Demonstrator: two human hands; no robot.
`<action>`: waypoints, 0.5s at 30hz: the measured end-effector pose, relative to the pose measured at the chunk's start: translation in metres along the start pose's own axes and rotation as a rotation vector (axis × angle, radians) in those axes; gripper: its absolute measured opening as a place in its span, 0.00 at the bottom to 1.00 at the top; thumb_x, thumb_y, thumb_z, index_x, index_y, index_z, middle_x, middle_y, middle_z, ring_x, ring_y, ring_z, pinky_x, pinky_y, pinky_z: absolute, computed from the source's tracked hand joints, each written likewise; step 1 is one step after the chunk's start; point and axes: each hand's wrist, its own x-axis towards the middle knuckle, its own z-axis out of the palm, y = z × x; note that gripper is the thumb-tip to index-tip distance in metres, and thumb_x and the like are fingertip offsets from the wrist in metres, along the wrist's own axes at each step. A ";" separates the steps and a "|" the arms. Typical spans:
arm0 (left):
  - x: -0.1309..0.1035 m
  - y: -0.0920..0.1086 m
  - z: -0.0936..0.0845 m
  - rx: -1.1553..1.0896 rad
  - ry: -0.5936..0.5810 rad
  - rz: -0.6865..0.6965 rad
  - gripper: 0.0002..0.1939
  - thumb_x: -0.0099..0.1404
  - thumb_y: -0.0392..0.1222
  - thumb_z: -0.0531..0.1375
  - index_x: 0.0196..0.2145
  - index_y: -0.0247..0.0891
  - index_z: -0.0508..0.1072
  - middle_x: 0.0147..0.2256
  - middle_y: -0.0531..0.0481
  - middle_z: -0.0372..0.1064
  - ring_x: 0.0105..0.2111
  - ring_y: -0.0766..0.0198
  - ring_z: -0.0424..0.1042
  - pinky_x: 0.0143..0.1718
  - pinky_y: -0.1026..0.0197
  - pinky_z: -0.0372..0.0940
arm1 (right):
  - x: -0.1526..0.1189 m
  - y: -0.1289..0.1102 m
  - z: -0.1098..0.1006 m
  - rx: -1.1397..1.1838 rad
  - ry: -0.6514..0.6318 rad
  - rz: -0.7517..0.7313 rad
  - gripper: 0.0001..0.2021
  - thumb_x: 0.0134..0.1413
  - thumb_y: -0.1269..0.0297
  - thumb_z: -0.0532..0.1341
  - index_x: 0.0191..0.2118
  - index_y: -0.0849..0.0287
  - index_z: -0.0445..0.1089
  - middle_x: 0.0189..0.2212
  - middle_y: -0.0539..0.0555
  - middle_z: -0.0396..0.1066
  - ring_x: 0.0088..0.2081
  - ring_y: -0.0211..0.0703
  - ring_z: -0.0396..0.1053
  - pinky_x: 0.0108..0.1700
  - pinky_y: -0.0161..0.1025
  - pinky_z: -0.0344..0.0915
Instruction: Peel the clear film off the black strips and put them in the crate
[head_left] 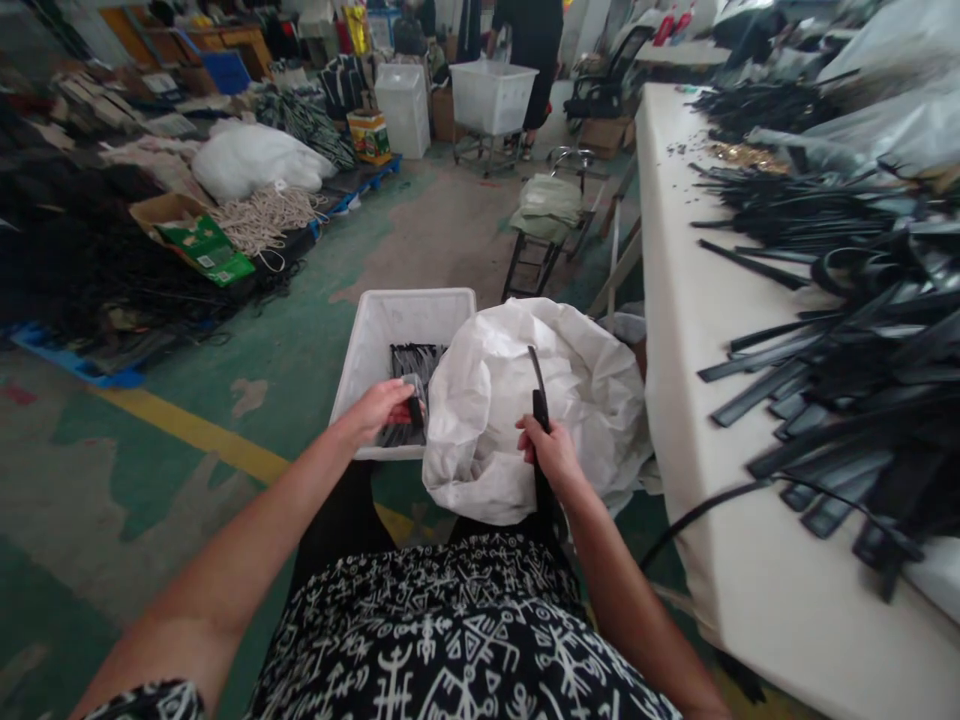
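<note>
My left hand (381, 407) reaches over the front edge of a white plastic bin (373, 330) on the floor and pinches a small black piece (415, 408) above the black strips (417, 361) lying inside. My right hand (550, 450) grips a long black strip (538, 385) that points up in front of a large white sack (525, 400). The sack stands open between the bin and the table. My lap, in a black and white patterned garment, fills the bottom of the view.
A long white table (697, 330) on the right carries a heap of black strips (862, 340). A folding stool (544, 225) stands behind the bin. A person (529, 40) stands by a white crate (491, 95) far back. Boxes, cords and bags crowd the left floor.
</note>
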 end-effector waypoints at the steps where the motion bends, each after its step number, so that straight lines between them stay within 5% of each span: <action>1: 0.008 0.015 0.000 0.063 0.013 0.081 0.12 0.54 0.44 0.65 0.26 0.35 0.67 0.23 0.49 0.73 0.22 0.64 0.73 0.25 0.64 0.68 | 0.004 0.004 -0.005 -0.015 0.048 0.006 0.17 0.52 0.53 0.53 0.33 0.63 0.69 0.17 0.48 0.66 0.15 0.33 0.61 0.19 0.31 0.57; 5: 0.022 0.065 0.000 0.169 -0.001 0.393 0.13 0.55 0.46 0.64 0.27 0.34 0.67 0.25 0.51 0.73 0.27 0.62 0.73 0.33 0.58 0.70 | 0.009 0.012 -0.018 -0.074 0.111 0.018 0.17 0.51 0.53 0.53 0.35 0.63 0.69 0.17 0.48 0.66 0.14 0.33 0.61 0.18 0.31 0.56; 8: 0.029 0.075 -0.001 0.194 -0.030 0.461 0.14 0.54 0.48 0.64 0.29 0.34 0.69 0.26 0.50 0.72 0.29 0.60 0.73 0.37 0.54 0.69 | 0.006 0.015 -0.021 -0.092 0.111 0.023 0.17 0.51 0.54 0.53 0.36 0.63 0.69 0.17 0.48 0.67 0.14 0.34 0.61 0.19 0.31 0.57; 11: 0.041 0.053 -0.005 0.336 -0.024 0.356 0.15 0.53 0.50 0.64 0.27 0.34 0.70 0.27 0.48 0.73 0.28 0.60 0.73 0.37 0.56 0.68 | 0.004 0.018 -0.023 -0.094 0.110 0.028 0.17 0.51 0.54 0.53 0.37 0.63 0.69 0.18 0.48 0.68 0.15 0.34 0.62 0.19 0.31 0.58; 15: 0.052 0.001 -0.008 0.634 0.112 0.200 0.11 0.48 0.45 0.67 0.23 0.36 0.71 0.24 0.47 0.72 0.31 0.55 0.72 0.35 0.58 0.65 | 0.004 0.024 -0.025 -0.083 0.099 0.042 0.18 0.52 0.53 0.53 0.38 0.63 0.69 0.19 0.49 0.69 0.15 0.33 0.61 0.19 0.31 0.58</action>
